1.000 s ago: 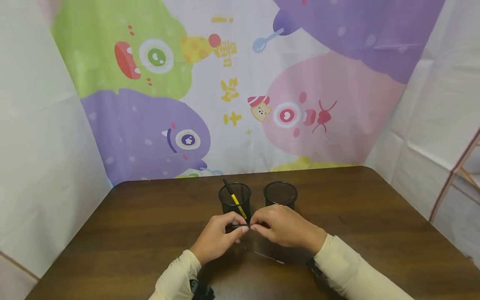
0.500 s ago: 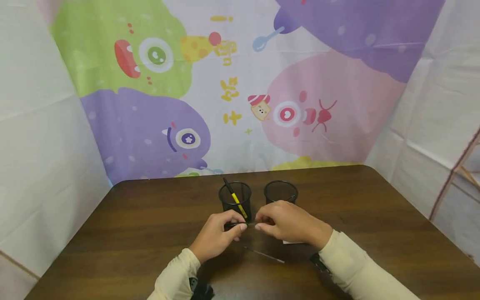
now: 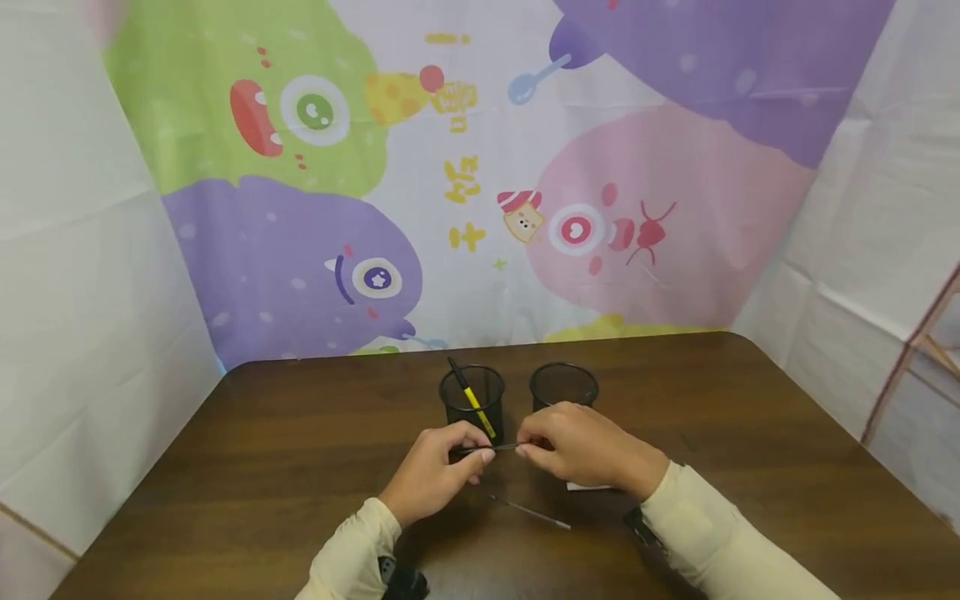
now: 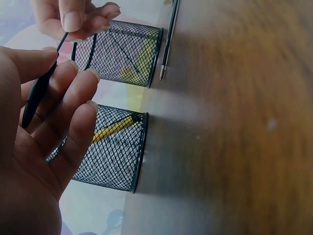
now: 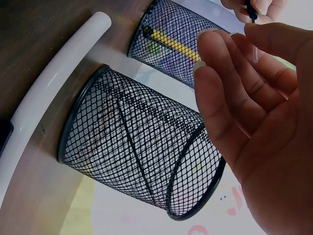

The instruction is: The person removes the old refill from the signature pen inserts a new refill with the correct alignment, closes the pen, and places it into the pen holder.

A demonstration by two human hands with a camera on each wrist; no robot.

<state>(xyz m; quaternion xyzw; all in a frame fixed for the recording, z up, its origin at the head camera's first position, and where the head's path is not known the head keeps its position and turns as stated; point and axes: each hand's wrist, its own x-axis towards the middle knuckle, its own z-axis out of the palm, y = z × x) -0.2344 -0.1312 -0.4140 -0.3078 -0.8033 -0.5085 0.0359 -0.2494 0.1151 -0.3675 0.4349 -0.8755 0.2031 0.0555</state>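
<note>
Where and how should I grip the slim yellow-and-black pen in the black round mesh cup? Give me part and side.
Pinch the slim yellow-and-black pen by its black upper end, probably best from above and left. That end rises past the rim of the black round mesh cup and leans left, while the yellow length sits inside.

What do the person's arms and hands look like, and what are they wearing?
The left sleeve and right sleeve are long, plain and pale cream, reaching the wrists. Black gear shows by each wrist, partly hidden. The left hand and right hand are bare.
</note>
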